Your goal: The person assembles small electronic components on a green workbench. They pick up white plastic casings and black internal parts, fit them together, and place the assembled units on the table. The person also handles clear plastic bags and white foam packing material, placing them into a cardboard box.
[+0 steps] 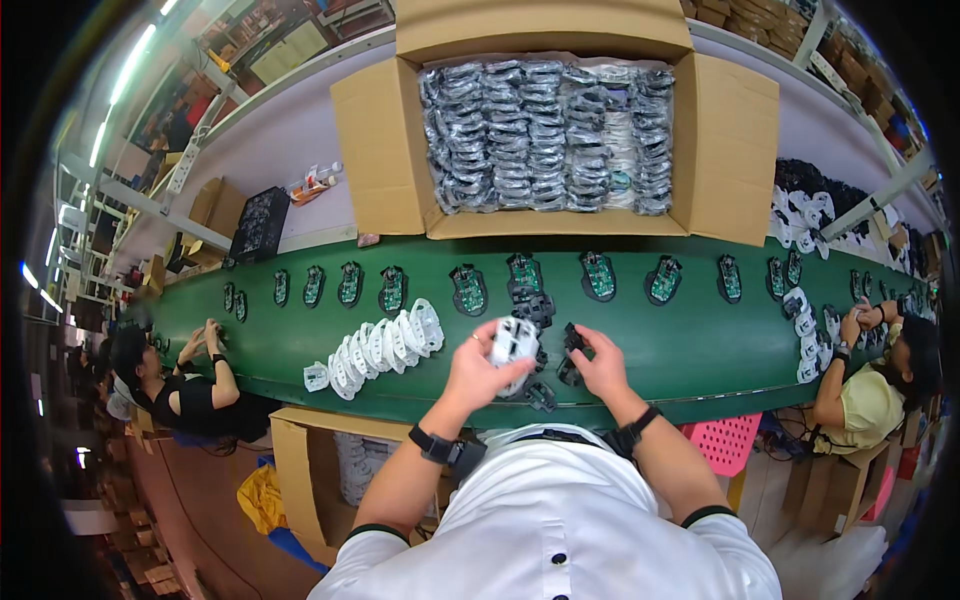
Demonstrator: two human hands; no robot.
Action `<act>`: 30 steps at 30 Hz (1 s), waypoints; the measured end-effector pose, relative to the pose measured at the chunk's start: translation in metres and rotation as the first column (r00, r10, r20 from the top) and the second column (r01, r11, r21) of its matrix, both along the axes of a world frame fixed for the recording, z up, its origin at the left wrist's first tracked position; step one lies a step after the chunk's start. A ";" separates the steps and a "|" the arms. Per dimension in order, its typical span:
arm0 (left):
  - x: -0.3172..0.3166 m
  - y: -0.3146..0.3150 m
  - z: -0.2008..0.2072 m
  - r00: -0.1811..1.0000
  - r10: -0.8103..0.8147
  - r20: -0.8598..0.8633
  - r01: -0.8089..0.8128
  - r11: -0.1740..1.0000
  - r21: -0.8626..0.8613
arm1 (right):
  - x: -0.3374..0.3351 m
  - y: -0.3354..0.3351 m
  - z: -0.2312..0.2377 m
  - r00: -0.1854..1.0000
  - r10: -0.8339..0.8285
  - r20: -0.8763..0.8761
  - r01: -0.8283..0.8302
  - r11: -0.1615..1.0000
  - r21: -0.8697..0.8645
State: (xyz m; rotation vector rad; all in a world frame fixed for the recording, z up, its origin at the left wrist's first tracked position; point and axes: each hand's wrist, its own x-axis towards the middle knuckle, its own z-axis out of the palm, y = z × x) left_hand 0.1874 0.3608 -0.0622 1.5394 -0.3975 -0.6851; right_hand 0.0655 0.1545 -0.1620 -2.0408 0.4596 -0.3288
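In my left hand (470, 378) is a white plastic shell (514, 341), shaped like a computer mouse cover with dark openings, its fingers closed round the edges. My right hand (604, 366) grips a small black plastic part (574, 341) between thumb and fingers, a little to the right of the shell. Between and beyond the hands lies a small pile of black plastic parts (534, 306), and another black piece (541, 397) rests near the table's front edge. A slanting row of nested white shells (375, 349) lies left of my left hand.
Mouse bases with green circuit boards (468, 289) line the far side of the green table (270, 345). Behind stands an open carton (560, 226) of bagged parts. Co-workers sit left (220, 400) and right (865, 410); a box (300, 470) and pink basket (725, 443) are below.
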 end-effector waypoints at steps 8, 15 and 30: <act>-0.028 -0.016 0.058 0.903 -0.279 0.328 0.167 0.929 0.329 | -0.019 0.001 0.116 0.914 0.229 0.334 -0.266 0.962 0.067; -0.026 -0.019 0.052 0.916 -0.232 0.327 0.165 0.961 0.220 | -0.026 0.011 0.134 0.866 0.385 0.319 -0.370 0.923 -0.107; -0.031 -0.023 0.041 0.685 -0.390 0.615 0.147 0.901 0.407 | -0.023 0.031 0.152 0.937 0.294 -0.190 -0.250 0.942 0.224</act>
